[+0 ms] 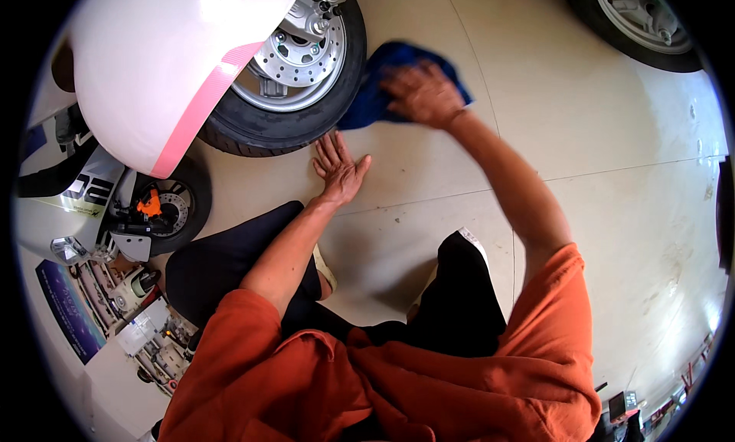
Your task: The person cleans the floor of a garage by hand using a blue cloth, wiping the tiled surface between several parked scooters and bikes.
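Note:
My left hand [342, 170] is open, fingers spread, palm toward the floor. Its fingertips reach the lower edge of a black scooter tyre [287, 132]; whether they touch it or only the floor, I cannot tell. To the right of that tyre, my right hand [425, 93] presses down on a dark blue cloth [394, 55]. The cloth lies bunched against the tyre's side and is slightly smeared by motion, as are the fingers over it. Inside the tyre sits a silver wheel with a drilled brake disc [302, 59].
A white scooter body with a pink stripe [218, 74] overhangs the wheel at upper left. Another scooter's wheel with an orange caliper [151, 202] stands at left. One more wheel [635, 17] is at upper right. My knees flank pale floor tiles [429, 189].

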A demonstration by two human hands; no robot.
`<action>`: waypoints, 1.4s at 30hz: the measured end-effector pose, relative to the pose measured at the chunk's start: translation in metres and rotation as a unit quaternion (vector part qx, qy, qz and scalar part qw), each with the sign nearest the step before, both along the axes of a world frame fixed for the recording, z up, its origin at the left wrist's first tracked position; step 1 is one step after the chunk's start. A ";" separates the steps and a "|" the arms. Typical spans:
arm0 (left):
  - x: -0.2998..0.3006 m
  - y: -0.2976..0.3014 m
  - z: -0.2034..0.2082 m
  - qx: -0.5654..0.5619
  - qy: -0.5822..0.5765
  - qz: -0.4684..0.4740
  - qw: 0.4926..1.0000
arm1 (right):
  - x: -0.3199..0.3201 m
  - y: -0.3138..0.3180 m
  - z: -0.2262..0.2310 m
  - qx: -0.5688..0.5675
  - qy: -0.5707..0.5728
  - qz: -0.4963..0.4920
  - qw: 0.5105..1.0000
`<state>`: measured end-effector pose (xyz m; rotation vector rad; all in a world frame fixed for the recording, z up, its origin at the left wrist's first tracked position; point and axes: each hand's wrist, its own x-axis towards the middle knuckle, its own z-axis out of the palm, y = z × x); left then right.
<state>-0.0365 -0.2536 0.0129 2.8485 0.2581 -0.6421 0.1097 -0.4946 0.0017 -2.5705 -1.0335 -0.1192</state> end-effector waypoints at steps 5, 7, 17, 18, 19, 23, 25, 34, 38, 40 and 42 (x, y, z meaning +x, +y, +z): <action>-0.001 0.002 -0.004 -0.001 -0.010 0.003 1.000 | 0.087 -0.129 -0.019 -0.087 -0.040 -0.324 0.941; 0.004 -0.007 -0.012 -0.013 -0.009 -0.009 1.000 | 0.103 -0.186 -0.042 -0.081 -0.074 -0.424 0.899; 0.001 0.006 -0.016 0.029 -0.019 -0.008 0.999 | -0.042 -0.027 0.000 0.007 0.003 -0.208 0.978; 0.002 0.004 -0.019 0.024 -0.020 -0.012 0.999 | -0.062 -0.017 0.000 0.004 -0.017 -0.166 0.986; 0.002 0.005 -0.022 0.035 -0.023 -0.013 0.999 | -0.080 -0.007 0.004 0.000 0.000 -0.099 0.995; 0.000 0.024 -0.048 0.080 -0.075 0.006 0.994 | -0.111 0.005 0.008 -0.003 0.050 0.159 0.986; 0.000 0.015 -0.040 0.041 -0.078 0.029 0.996 | -0.092 -0.027 0.001 0.018 0.035 0.177 0.983; 0.009 0.000 0.001 -0.014 0.013 -0.005 1.000 | -0.031 -0.188 -0.008 -0.044 -0.020 -0.436 0.899; 0.007 0.016 0.008 -0.024 -0.010 -0.018 0.999 | -0.074 -0.137 -0.010 -0.060 -0.066 -0.395 0.914; 0.003 0.028 0.004 -0.110 -0.107 0.029 0.988 | -0.098 -0.093 0.003 -0.002 -0.050 -0.292 0.955; 0.002 0.009 0.008 -0.102 -0.146 0.020 0.984 | -0.117 -0.062 0.011 0.044 -0.004 -0.185 0.982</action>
